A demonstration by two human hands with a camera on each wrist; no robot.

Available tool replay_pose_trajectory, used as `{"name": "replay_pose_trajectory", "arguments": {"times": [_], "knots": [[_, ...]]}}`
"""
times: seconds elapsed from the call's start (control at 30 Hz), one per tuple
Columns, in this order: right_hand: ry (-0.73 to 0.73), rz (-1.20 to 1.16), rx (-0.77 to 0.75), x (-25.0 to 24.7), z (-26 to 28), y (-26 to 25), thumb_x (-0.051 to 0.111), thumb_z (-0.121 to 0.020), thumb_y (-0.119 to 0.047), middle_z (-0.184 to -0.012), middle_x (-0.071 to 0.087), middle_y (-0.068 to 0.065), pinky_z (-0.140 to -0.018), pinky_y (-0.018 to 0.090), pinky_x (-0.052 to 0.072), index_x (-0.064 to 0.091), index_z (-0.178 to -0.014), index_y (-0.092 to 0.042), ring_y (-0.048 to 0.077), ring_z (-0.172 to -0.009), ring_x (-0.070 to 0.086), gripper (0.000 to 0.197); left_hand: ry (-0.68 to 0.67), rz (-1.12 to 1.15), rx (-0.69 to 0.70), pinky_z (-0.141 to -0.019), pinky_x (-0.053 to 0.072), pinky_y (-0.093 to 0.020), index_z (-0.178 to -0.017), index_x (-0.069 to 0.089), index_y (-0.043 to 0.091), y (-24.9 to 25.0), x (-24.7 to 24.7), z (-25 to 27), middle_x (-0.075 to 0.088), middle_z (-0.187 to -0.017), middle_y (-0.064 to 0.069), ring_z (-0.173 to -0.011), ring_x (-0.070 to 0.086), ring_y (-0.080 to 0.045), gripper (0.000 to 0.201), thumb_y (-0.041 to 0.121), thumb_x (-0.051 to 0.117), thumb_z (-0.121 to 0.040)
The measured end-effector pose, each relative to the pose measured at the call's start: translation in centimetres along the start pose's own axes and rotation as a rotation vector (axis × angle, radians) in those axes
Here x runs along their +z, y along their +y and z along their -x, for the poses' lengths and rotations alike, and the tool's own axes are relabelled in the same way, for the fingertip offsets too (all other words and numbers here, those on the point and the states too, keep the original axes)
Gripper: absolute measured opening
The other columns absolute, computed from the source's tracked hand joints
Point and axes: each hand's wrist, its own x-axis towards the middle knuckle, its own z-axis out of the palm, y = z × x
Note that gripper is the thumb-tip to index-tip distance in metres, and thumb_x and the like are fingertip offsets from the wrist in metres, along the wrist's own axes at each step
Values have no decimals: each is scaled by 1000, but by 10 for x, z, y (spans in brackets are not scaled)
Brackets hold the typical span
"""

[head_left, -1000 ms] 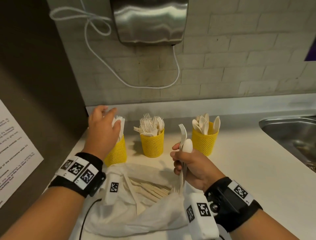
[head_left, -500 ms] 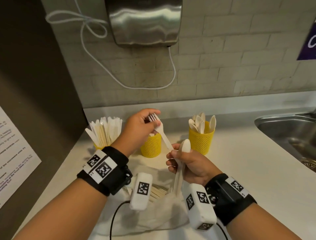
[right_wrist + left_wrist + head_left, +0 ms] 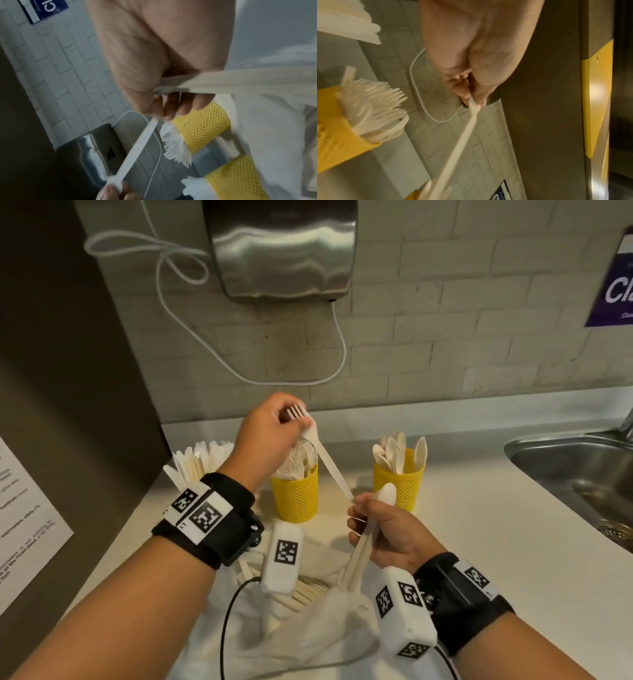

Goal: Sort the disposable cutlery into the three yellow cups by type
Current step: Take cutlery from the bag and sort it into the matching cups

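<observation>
The left hand (image 3: pixel 270 433) is raised, its fingers (image 3: pixel 462 89) pinching a white fork (image 3: pixel 317 446) by the neck. Lower and nearer, the right hand (image 3: pixel 383 532) is curled around a bundle of utensil handles (image 3: pixel 359 556).

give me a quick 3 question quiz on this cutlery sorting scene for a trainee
1. True or false: the left hand holds a fork near its tines.
2. Which cup holds spoons? A) left cup B) middle cup C) right cup
3. Fill in: the right hand grips a bundle topped by a ____, over the bag.

Key:
1. true
2. C
3. spoon
</observation>
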Motion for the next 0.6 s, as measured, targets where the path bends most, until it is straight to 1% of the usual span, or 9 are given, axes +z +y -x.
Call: {"name": "replay_pose_trajectory", "arguments": {"times": [0.1, 0.17, 0.23, 0.3, 0.37, 0.43, 0.5, 0.57, 0.6], "knots": [[140, -62, -73, -9, 0, -1, 58, -88, -4, -65, 53, 4, -44, 24, 41, 56, -72, -14, 11, -44, 42, 19, 165, -193, 187, -74, 46, -22, -109, 58, 25, 4, -5, -11, 59, -96, 6, -85, 56, -10, 21, 15, 58, -90], [158, -64, -114, -11, 2, -3, 61, -87, -6, -60, 50, 1, -39, 22, 36, 55, -77, -15, 9, -40, 35, 15, 124, -366, 271, -80, 43, -26, -119, 58, 20, -3, -1, -16, 57, -105, 1, -94, 53, -12, 27, 14, 53, -93], [152, -61, -152, -13, 4, -6, 64, -86, -12, -57, 46, -2, -40, 21, 33, 53, -81, -18, 8, -41, 32, 14, 15, -509, 305, -83, 45, -31, -123, 58, 16, -19, 8, -21, 59, -113, -7, -99, 56, -20, 31, 11, 49, -94], [149, -58, -185, -16, 6, -12, 64, -86, -22, -60, 40, -3, -43, 22, 30, 53, -87, -21, 8, -42, 30, 11, -73, -593, 281, -85, 46, -34, -126, 57, 14, -41, 15, -26, 60, -114, -12, -101, 57, -28, 34, 7, 46, -95], [146, -92, -205, -20, 8, -19, 61, -88, -30, -61, 37, -3, -48, 25, 27, 54, -94, -22, 9, -43, 29, 12, -119, -656, 228, -86, 44, -34, -129, 54, 12, -58, 18, -28, 59, -117, -13, -103, 57, -30, 36, 6, 44, -95], [117, -157, -211, -24, 12, -26, 54, -87, -32, -62, 37, -2, -51, 27, 26, 53, -93, -22, 12, -45, 30, 12, -213, -772, 176, -86, 43, -36, -125, 57, 11, -69, 20, -29, 57, -117, -15, -104, 56, -34, 33, 8, 44, -94], [101, -197, -233, -27, 17, -35, 49, -86, -31, -63, 39, 0, -54, 28, 29, 53, -83, -19, 14, -48, 33, 13, -275, -942, 137, -88, 40, -37, -115, 63, 13, -72, 23, -27, 54, -119, -13, -108, 52, -34, 27, 18, 45, -95], [144, -164, -320, -27, 19, -46, 49, -90, -26, -64, 44, 2, -57, 30, 35, 53, -78, -15, 14, -50, 41, 17, -230, -1008, 123, -100, 29, -40, -116, 64, 23, -68, 20, -24, 45, -136, -6, -125, 37, -30, 31, 35, 45, -95], [168, -141, -398, -26, 18, -53, 48, -93, -22, -66, 48, 2, -59, 30, 39, 54, -84, -14, 14, -52, 46, 14, -175, -980, 123, -106, 23, -42, -120, 62, 25, -62, 17, -19, 37, -144, -4, -132, 28, -29, 35, 42, 45, -95]]}}
